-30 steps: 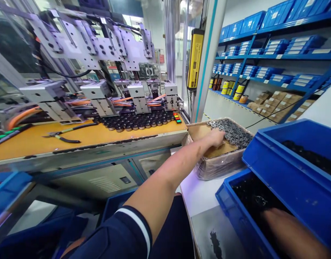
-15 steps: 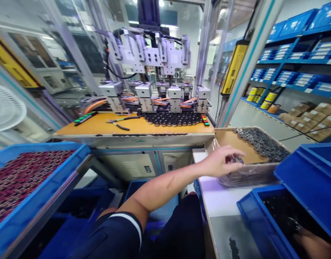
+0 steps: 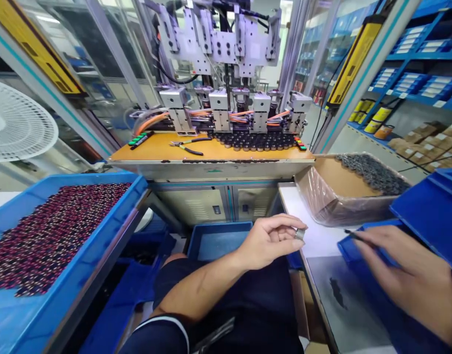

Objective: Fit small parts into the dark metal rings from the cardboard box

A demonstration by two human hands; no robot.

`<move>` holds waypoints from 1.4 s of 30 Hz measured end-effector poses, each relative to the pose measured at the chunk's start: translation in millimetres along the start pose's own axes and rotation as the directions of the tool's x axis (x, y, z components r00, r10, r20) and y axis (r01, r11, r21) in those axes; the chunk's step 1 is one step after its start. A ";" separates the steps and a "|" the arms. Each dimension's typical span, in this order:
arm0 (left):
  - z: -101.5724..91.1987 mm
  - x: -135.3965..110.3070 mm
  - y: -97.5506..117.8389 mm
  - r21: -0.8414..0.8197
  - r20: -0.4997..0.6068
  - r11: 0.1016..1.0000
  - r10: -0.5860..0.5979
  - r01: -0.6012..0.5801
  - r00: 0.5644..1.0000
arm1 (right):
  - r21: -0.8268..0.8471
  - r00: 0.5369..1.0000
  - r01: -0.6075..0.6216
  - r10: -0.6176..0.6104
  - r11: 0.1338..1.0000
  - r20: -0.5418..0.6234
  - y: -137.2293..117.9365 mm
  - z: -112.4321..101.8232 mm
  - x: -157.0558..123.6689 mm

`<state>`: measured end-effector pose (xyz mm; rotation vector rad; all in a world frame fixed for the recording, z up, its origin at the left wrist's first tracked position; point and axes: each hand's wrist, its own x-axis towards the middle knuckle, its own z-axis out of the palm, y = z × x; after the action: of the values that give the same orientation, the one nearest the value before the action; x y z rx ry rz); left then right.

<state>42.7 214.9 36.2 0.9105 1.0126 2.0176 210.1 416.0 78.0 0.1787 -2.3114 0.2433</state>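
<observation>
My left hand is over my lap, closed in a pinch on a small silvery metal ring held between thumb and fingertips. To its right, my right hand pinches a small dark part whose exact kind is too small and blurred to make out. The two hands are apart, and so are the parts in them. Beyond my hands stands a plastic-lined box, with many dark metal rings packed along its far side. Below my right hand lies a blue bin, mostly covered by the hand.
A blue tray of red-and-black parts stands at my left. Ahead, a machine bench bears pliers and rows of black round parts. A grey plate lies on the white table at right. Another blue bin leans behind.
My left hand has come back from the box toward my lap with the metal ring. My right hand has risen out of the blue bin with a dark part. The view has shifted.
</observation>
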 end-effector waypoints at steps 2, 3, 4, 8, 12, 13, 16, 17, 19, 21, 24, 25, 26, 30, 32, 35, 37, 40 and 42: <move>5.2 -3.6 -0.1 -0.004 0.025 1.000 -0.004 0.004 1.000 | 0.060 0.999 0.020 -0.022 0.998 0.036 -25.9 13.7 1.7; 7.7 -5.7 -0.8 0.008 0.032 1.000 -0.017 0.016 0.999 | 0.083 0.998 0.041 -0.044 0.996 0.034 -35.2 19.2 0.0; 10.1 -7.7 -1.9 0.032 0.035 0.999 -0.030 0.029 0.999 | 0.091 0.998 0.065 -0.067 0.994 0.018 -42.3 23.5 -2.4; 19.1 -10.9 -8.6 0.156 0.036 0.987 -0.044 0.038 0.998 | 0.103 0.991 0.137 -0.137 0.985 -0.004 -52.7 28.5 -9.1; 25.8 -7.9 -15.9 0.212 0.057 0.976 -0.068 0.054 0.996 | 0.118 0.989 0.146 -0.147 0.982 -0.001 -50.5 25.1 -9.5; 27.0 -7.2 -17.3 0.216 0.063 0.975 -0.070 0.055 0.996 | 0.117 0.989 0.145 -0.146 0.982 -0.003 -49.4 24.4 -10.1; 28.9 -6.5 -19.9 0.220 0.069 0.975 -0.051 0.034 0.996 | 0.133 0.990 0.139 -0.142 0.981 0.015 -45.6 23.2 -13.4; 29.1 -6.5 -20.1 0.225 0.068 0.974 -0.046 0.029 0.997 | 0.140 0.990 0.135 -0.138 0.981 0.016 -44.2 23.0 -14.6; 29.2 -6.6 -19.9 0.230 0.057 0.973 -0.044 0.030 0.997 | 0.168 0.993 0.115 -0.118 0.979 0.005 -41.4 22.8 -16.4; 29.4 -6.3 -19.1 0.228 0.044 0.973 -0.043 0.032 0.998 | 0.190 0.995 0.096 -0.097 0.977 -0.007 -38.6 22.5 -17.3; 30.2 -5.4 -17.3 0.239 0.039 0.971 -0.023 0.013 0.999 | 0.179 0.996 0.085 -0.087 0.980 0.005 -35.7 22.1 -18.2; 30.5 -5.1 -16.8 0.250 0.042 0.968 -0.018 0.007 0.999 | 0.163 0.996 0.085 -0.088 0.983 0.012 -35.3 21.9 -18.5; 30.7 -4.9 -16.2 0.261 0.045 0.965 -0.013 0.001 0.999 | 0.148 0.996 0.083 -0.087 0.985 0.017 -35.2 21.6 -18.6; 30.3 -5.1 -14.7 0.281 0.049 0.959 0.011 -0.024 0.999 | 0.126 0.997 0.073 -0.072 0.989 -0.007 -36.9 19.8 -15.7; 29.7 -5.6 -14.0 0.294 0.045 0.956 0.014 -0.026 0.999 | 0.144 0.998 0.067 -0.065 0.987 -0.017 -37.4 18.9 -13.5; 29.2 -6.2 -13.3 0.317 0.056 0.948 0.013 -0.030 0.998 | 0.142 0.998 0.069 -0.070 0.988 0.000 -36.6 18.7 -14.0; 29.5 -6.4 -13.5 0.311 0.072 0.950 0.017 -0.038 0.997 | 0.122 0.997 0.072 -0.073 0.990 0.009 -35.4 19.3 -17.1; 30.3 -6.4 -15.2 0.276 0.077 0.961 0.008 -0.029 0.997 | 0.098 0.997 0.074 -0.075 0.992 0.006 -33.5 20.9 -23.1; 30.5 -6.7 -16.8 0.238 0.065 0.971 -0.026 0.010 0.998 | 0.098 0.996 0.091 -0.091 0.991 0.000 -32.4 22.0 -26.1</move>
<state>75.5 228.2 33.8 1.0827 1.2389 1.8637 218.9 380.8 48.0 0.3339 -2.2901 0.3106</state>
